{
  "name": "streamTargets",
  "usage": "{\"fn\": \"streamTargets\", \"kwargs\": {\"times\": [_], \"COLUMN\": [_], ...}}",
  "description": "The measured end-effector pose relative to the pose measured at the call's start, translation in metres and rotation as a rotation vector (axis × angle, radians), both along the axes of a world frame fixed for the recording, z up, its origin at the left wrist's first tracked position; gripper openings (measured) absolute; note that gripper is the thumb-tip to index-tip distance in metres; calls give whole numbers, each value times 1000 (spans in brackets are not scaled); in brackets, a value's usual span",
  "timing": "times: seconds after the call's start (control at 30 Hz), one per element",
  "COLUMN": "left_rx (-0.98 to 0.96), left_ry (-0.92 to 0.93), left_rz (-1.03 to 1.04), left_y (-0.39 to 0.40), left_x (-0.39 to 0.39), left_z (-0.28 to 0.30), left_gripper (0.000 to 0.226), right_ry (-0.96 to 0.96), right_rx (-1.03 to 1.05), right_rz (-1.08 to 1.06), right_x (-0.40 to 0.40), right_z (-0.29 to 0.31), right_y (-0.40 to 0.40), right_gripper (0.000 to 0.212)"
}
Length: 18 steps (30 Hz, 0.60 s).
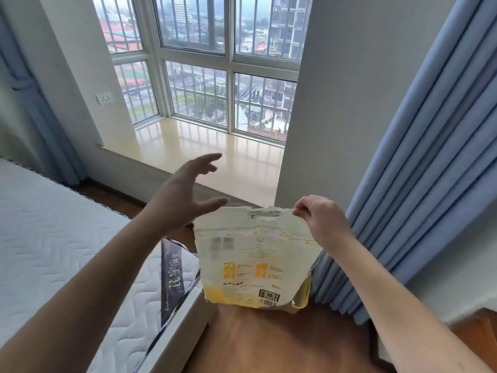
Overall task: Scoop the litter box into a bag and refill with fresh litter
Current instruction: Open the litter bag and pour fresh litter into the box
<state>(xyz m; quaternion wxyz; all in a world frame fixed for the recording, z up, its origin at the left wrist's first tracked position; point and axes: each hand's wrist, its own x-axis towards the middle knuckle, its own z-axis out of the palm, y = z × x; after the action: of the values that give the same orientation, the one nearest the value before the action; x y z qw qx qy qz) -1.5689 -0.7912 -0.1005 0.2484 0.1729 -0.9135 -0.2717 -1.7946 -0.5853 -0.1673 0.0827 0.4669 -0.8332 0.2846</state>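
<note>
Above the wood floor (269,343), beside the mattress (53,238), the right hand (320,219) pinches the litter bag (252,259) by its torn top corner. Left hand (183,192) spread, holding nothing, reaching toward it. No litter box in view; scooping and refilling look undone.

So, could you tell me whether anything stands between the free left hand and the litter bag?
Nothing visible does. The left hand is spread open just beside the litter bag's top left corner, while the right hand pinches its top right corner.
</note>
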Motion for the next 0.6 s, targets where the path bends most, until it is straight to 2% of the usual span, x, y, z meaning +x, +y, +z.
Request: {"fn": "streamTargets", "kwargs": {"times": [0.1, 0.17, 0.2, 0.23, 0.27, 0.37, 0.53, 0.6], "left_rx": [-309, -302, -233, -180, -168, -261, -408, -447], "left_ry": [-346, -592, -655, -669, -645, -519, -337, -262], "left_rz": [2, 47, 88, 133, 189, 311, 408, 481], "left_y": [29, 44, 50, 54, 57, 65, 97, 110], "left_x": [-2, -7, -8, -6, -2, 14, 60, 87], "left_z": [-2, -16, -20, -23, -25, -23, -26, -29], "left_gripper": [90, 79, 59, 34, 19, 23, 19, 26], "right_ry": [50, 83, 92, 114, 144, 228, 251, 247], "right_rx": [-31, -54, -56, -57, -56, -90, -136, -133], "right_rz": [83, 120, 146, 171, 199, 278, 407, 483], "right_x": [10, 14, 15, 19, 24, 33, 43, 61], "right_z": [6, 11, 14, 16, 19, 24, 18, 13], "right_y": [2, 5, 8, 11, 15, 27, 9, -1], "right_gripper": [11, 11, 10, 9, 8, 10, 8, 8]}}
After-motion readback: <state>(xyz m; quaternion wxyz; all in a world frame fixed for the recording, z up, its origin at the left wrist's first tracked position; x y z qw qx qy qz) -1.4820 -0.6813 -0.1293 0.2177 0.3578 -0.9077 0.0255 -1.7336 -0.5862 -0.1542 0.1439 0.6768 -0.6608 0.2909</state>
